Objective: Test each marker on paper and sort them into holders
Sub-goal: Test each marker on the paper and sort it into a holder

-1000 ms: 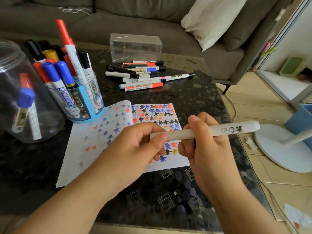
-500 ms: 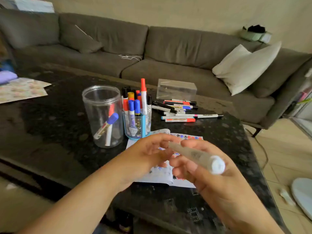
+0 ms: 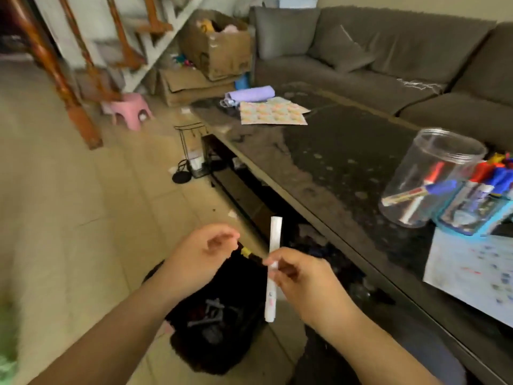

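I've got both hands out over the floor, off the table's near edge. My right hand (image 3: 298, 276) pinches a white marker (image 3: 273, 262) near its middle, the barrel upright with one end pointing to twelve o'clock and the other to six. My left hand (image 3: 202, 257) sits at nine o'clock of it, fingers curled in narrow; something small, dark and yellow (image 3: 247, 252) sticks out from the fingertips toward the marker, though the blur won't let me tell what it is. Below the hands, at six o'clock, a black bag (image 3: 222, 329) lies open on the tiles. Over at three o'clock, on the dark table (image 3: 333, 151), the clear jar (image 3: 427, 176) holds two markers leaning inside, and just beside it the blue holder (image 3: 477, 215) is packed with red and blue caps. The test paper (image 3: 472, 270) lies at four o'clock, speckled with colour marks. A grey sofa (image 3: 388, 56) runs behind.
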